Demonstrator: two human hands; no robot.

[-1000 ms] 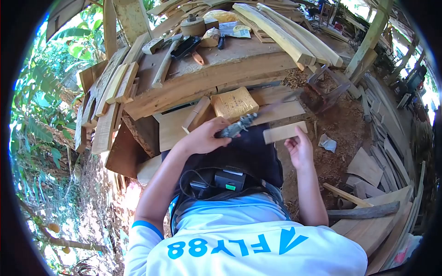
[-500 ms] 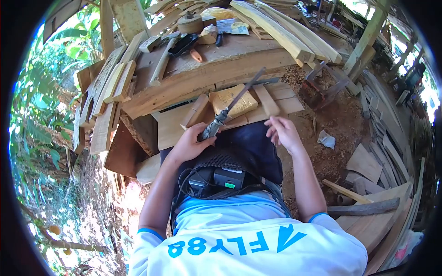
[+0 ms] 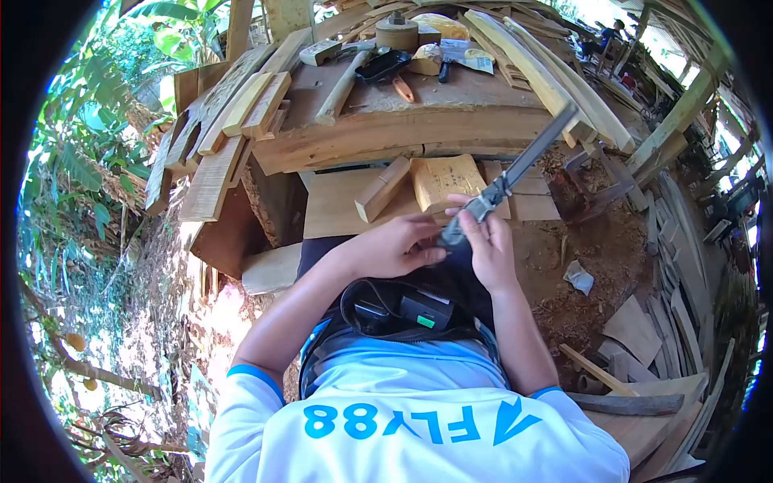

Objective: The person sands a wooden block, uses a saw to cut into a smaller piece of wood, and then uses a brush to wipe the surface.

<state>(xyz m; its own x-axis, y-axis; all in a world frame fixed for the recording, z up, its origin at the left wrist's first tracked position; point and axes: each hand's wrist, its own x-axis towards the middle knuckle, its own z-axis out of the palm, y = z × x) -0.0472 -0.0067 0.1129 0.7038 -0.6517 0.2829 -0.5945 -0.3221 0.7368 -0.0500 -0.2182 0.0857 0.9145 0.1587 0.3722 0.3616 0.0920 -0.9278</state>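
Observation:
A long, narrow metal blade with a dark wrapped handle [image 3: 469, 224] slants up and to the right in front of my lap. My right hand [image 3: 494, 248] is closed around the handle, its thumb lying along the wrapping. Close by the handle's butt end is my left hand [image 3: 396, 248], its fingers loosely bent and apart; whether they touch the handle is hard to see. Beyond my hands, a yellowish wood block [image 3: 447, 181] with a hollowed-looking face lies on a board [image 3: 330, 205]. A smaller wood block [image 3: 382, 189] stands to its left.
A thick wooden bench [image 3: 370, 138] stretches across the front, bearing a mallet [image 3: 345, 87], a black pan-like tool with an orange handle [image 3: 385, 68] and long planks [image 3: 535, 72]. Stacked boards [image 3: 233, 117] jut out at left. Shavings and scrap wood [image 3: 634, 332] cover the ground at right.
The wrapped handle has passed from my left hand into my right, and the blade has shifted right. Both hands have come together. The view has turned slightly, so the bench sits farther right.

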